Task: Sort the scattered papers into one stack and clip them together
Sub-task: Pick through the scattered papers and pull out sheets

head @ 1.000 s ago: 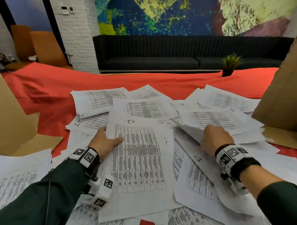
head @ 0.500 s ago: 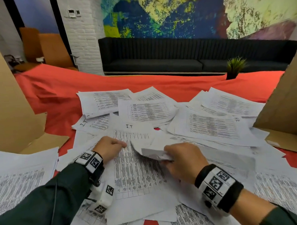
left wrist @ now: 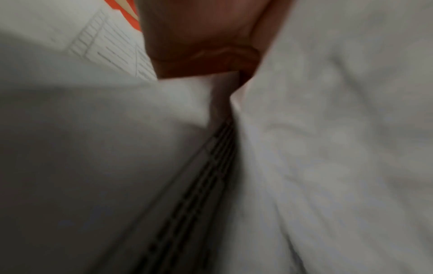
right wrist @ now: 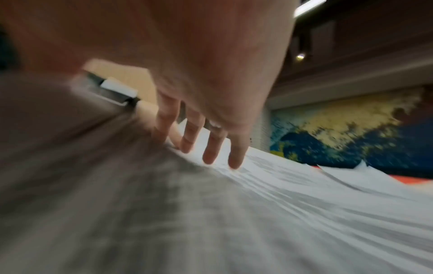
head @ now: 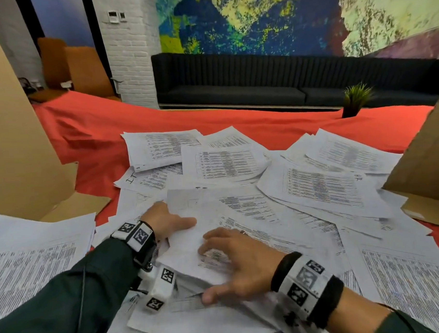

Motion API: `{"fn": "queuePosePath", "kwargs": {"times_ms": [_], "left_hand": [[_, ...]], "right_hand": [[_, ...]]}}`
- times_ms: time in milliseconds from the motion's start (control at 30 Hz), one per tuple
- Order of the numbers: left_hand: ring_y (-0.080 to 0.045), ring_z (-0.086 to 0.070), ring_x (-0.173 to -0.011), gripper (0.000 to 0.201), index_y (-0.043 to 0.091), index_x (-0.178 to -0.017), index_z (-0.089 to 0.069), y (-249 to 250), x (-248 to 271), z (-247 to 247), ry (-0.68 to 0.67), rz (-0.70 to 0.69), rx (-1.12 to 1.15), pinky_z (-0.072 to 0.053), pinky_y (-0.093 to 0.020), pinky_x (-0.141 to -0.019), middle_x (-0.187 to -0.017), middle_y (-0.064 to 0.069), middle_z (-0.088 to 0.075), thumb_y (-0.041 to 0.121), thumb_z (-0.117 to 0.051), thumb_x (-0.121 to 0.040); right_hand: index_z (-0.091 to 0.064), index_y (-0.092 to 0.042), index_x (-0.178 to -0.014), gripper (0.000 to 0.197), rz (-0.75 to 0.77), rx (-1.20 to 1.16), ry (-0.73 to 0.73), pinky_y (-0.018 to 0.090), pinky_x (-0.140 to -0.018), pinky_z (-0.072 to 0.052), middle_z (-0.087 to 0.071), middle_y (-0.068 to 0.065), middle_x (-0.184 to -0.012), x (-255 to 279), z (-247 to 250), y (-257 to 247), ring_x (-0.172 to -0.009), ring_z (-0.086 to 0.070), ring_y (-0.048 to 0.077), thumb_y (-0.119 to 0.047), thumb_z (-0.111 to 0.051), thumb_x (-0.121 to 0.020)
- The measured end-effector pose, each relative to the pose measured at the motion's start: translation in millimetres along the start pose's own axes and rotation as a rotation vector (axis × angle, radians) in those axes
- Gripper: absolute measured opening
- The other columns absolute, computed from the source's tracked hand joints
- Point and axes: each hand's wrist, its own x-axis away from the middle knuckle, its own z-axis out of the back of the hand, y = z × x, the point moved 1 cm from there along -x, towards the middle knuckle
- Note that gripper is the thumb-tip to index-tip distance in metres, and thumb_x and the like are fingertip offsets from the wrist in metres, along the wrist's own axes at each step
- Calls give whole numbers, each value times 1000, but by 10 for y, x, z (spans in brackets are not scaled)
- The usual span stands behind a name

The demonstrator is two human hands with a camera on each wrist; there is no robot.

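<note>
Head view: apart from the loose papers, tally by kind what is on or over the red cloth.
Hands: 2, left hand and right hand
Cardboard: 2, left cardboard and right cardboard
Potted plant: 1
Total: 5
The loose papers overlap too much to count.

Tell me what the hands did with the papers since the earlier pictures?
The right hand carried a sheet from the right side leftward onto the pile in front, let it go, and now rests flat on it with fingers spread. The left hand stayed at the pile's left edge, holding it. The far papers and red cloth look unchanged.
</note>
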Motion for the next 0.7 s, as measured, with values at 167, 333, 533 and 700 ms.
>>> {"fn": "queuePosePath", "kwargs": {"times_ms": [167,333,533,700], "left_hand": [[-19,-74,-90,38,17,-103,-77,-97,-7,159,-14,-53,92,-58,-34,-84,-96,0,-79,28,-93,-70],[-18,-78,-87,55,19,-101,-79,-144,28,176,-75,-110,192,-60,-42,-90,-92,1,-81,44,-97,-56],[-13,-77,-79,33,21,-109,-76,-150,-3,159,-75,-159,88,-59,-28,-71,-94,3,-81,46,-74,-89],[-20,-75,-72,37,9,-92,-76,-157,54,183,-108,-119,133,-58,-31,-69,-78,0,-79,38,-56,-103]], "right_hand": [[-20,-31,-156,105,-303,-55,250,45,-121,-29,-24,-4,-164,-30,194,432,-147,-30,19,-74,-69,-74],[-32,-39,-140,94,-483,-20,248,51,-106,-45,-60,-14,-129,-229,222,754,-117,-60,14,-61,-83,-65],[-63,-32,-105,48,-488,-111,184,30,-82,-51,-62,-12,-98,-418,260,723,-92,-62,11,-49,-88,-68],[-68,-27,-93,24,-389,-159,275,25,-78,-56,-68,-11,-94,-544,187,640,-87,-65,9,-32,-85,-76]]}}
